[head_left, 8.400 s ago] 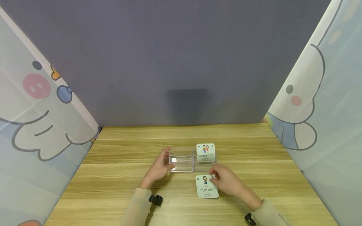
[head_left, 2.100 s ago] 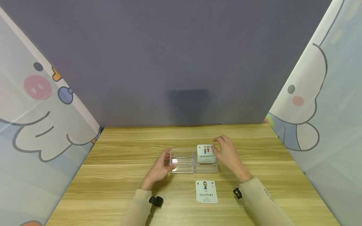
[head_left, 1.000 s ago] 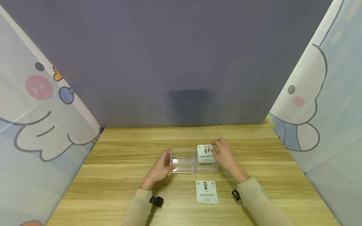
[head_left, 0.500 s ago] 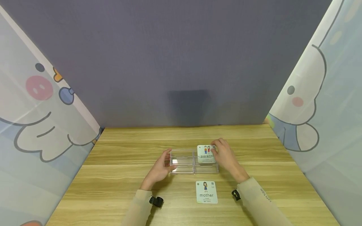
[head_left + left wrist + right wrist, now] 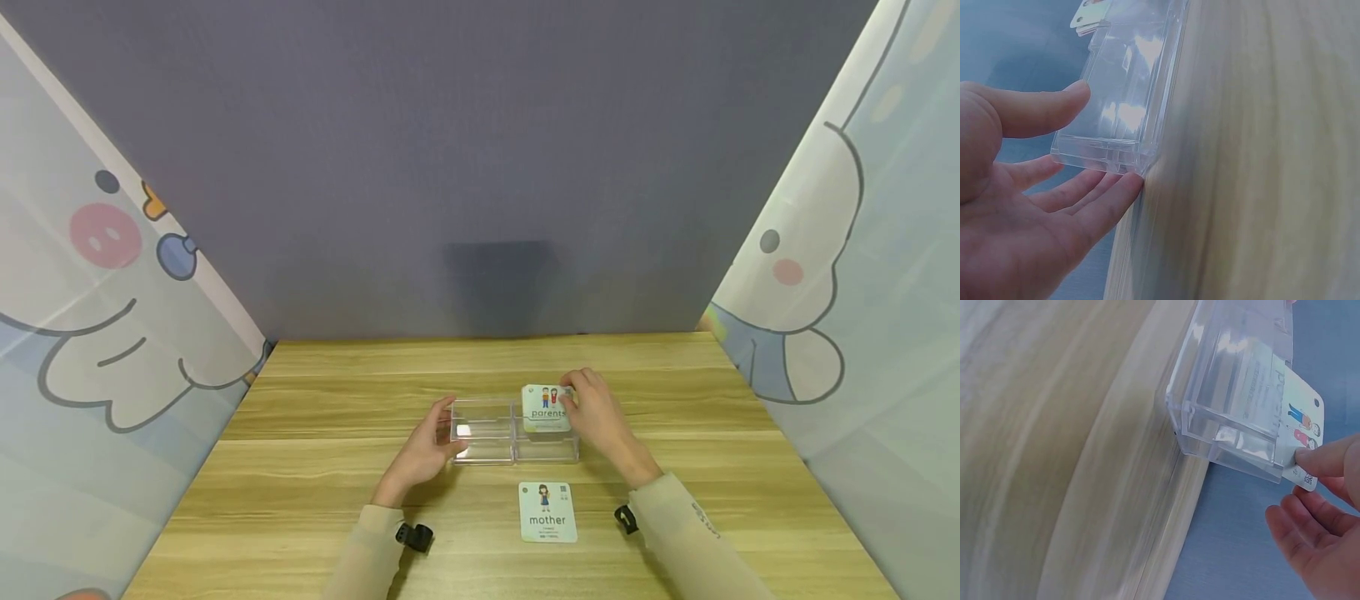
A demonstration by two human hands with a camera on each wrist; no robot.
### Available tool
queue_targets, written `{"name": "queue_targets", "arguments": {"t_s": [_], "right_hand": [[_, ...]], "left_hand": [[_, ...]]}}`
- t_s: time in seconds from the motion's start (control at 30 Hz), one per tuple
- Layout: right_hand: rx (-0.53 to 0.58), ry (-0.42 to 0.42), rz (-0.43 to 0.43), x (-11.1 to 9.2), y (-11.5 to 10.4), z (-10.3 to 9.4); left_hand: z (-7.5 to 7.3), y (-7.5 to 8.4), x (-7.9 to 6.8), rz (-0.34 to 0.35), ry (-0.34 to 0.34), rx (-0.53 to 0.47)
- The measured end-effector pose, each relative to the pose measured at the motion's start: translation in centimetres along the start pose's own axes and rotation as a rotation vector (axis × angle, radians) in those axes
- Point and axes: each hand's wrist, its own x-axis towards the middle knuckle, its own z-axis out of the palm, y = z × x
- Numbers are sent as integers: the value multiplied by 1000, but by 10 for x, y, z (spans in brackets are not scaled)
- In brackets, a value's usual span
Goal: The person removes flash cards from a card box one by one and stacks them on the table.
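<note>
A clear plastic card holder (image 5: pixel 483 430) with two columns of stepped slots stands on the table. My left hand (image 5: pixel 420 452) grips its left end, thumb (image 5: pixel 1054 109) at the front and fingers against the end wall. At the back right slot, a white "parents" card (image 5: pixel 542 403) stands up out of the holder. My right hand (image 5: pixel 597 417) pinches that card's upper right corner between thumb (image 5: pixel 1325 459) and index finger. More card edges (image 5: pixel 1088 28) show behind it in the left wrist view. A "mother" card (image 5: pixel 547 512) lies face up in front of the holder.
The wooden table (image 5: pixel 337 375) ends at a dark grey panel (image 5: pixel 480 150) behind. Cartoon-printed curtains (image 5: pixel 892 250) hang along both sides. A black camera band is on each sleeve (image 5: pixel 367 550).
Since the oldest frame, my right hand has gone from the mother card to the parents card's corner. The mother card lies slightly nearer me. The word "parents" shows more fully. My left hand stays put.
</note>
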Motion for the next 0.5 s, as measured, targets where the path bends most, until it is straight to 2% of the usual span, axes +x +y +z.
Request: {"name": "queue_targets", "arguments": {"t_s": [0.27,0.5], "right_hand": [[4,5,36,0,-1,-1],[10,17,27,1,-6,-5]], "left_hand": [[1,-1,0,9,2,19],[1,-3,0,16,10,28]]}}
